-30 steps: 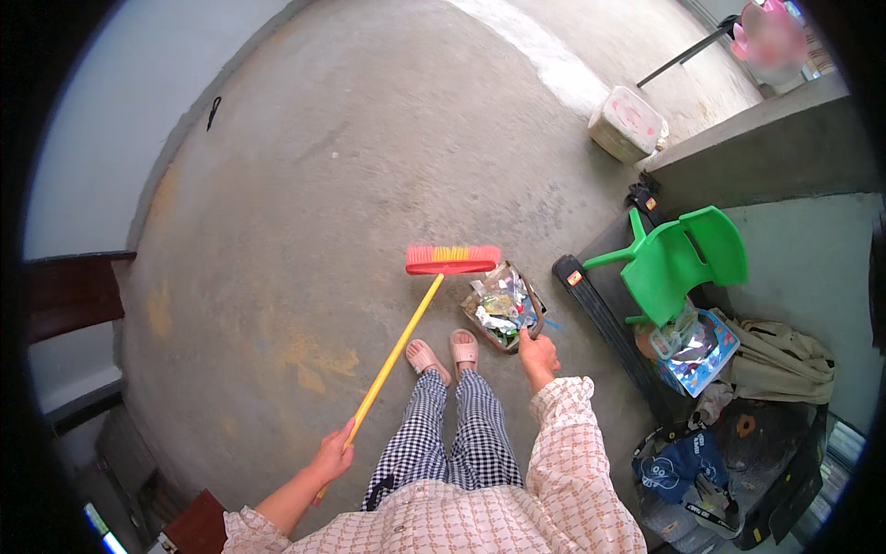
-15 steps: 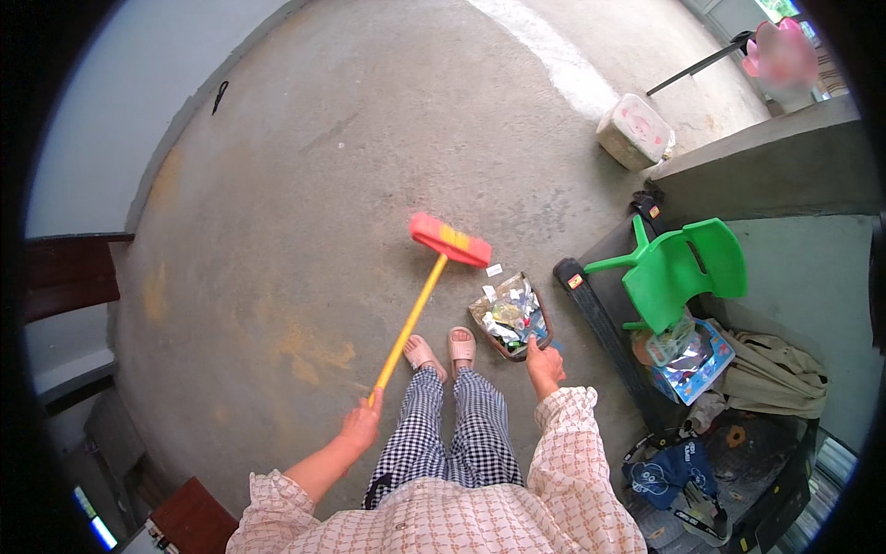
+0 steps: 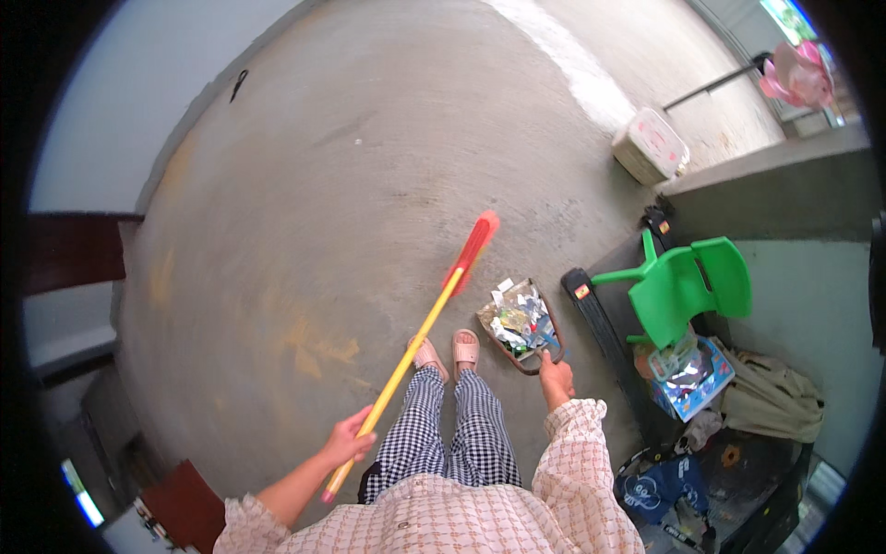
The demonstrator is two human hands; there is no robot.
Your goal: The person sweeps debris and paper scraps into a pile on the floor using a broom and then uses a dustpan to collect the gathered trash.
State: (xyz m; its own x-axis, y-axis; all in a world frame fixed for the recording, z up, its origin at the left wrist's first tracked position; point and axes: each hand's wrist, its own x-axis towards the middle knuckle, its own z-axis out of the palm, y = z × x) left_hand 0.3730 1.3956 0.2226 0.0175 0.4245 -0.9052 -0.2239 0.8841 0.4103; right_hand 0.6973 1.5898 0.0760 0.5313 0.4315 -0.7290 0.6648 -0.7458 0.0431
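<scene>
Two stickers (image 3: 582, 292) mark black framing (image 3: 602, 334) near the dustpan (image 3: 503, 349) in the right hand (image 3: 556, 379).

The left hand (image 3: 349, 438) grips a yellow-handled broom (image 3: 408, 354); blur makes it hard to tell whether its red head (image 3: 475, 242) touches the concrete floor (image 3: 277, 185). The right hand (image 3: 556, 379) holds a dustpan (image 3: 501, 349) of litter (image 3: 519, 319). Near the floor's right edge are a green chair (image 3: 676, 294) and a pale tub (image 3: 651, 148).

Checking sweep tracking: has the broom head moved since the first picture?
Yes. Against the black rail, the broom head has swung from crosswise to slanting forward and right, its far end reaching farther ahead.
</scene>
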